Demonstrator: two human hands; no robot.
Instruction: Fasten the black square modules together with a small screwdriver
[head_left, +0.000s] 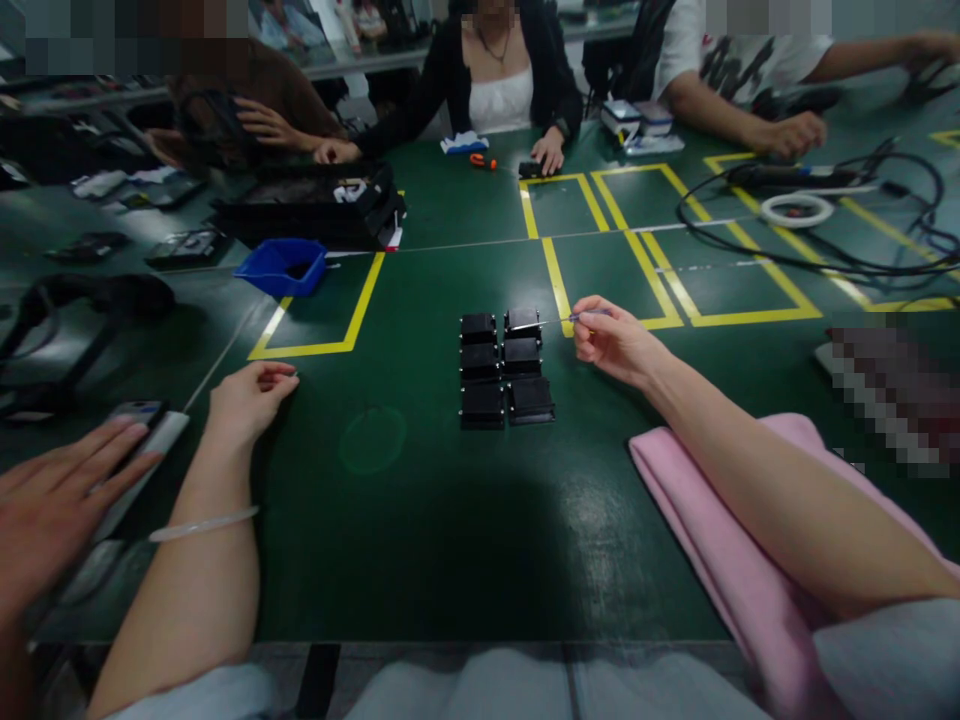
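Several small black rectangular blocks (pixel 482 357) with shiny metal pins at their sides lie in two columns on the green table (pixel 450 540). My right hand (pixel 611 340) is closed round a thin pointed metal tool (pixel 551 322), whose tip reaches left over the far right block (pixel 523 318). Whether the tip touches that block I cannot tell. To the left of the blocks, my left hand (pixel 251 400) rests near the table with thumb and fingers pinched together. A tiny pale speck shows at its fingertips, too small to name.
A blue bin (pixel 285 266) stands at the back left before stacked black trays (pixel 315 205). Pink cloth (pixel 675 480) lies under my right forearm. Black cables (pixel 817 262) and a white ring (pixel 796 210) are at the right. Another person's hand (pixel 67 490) is at far left; co-workers sit opposite.
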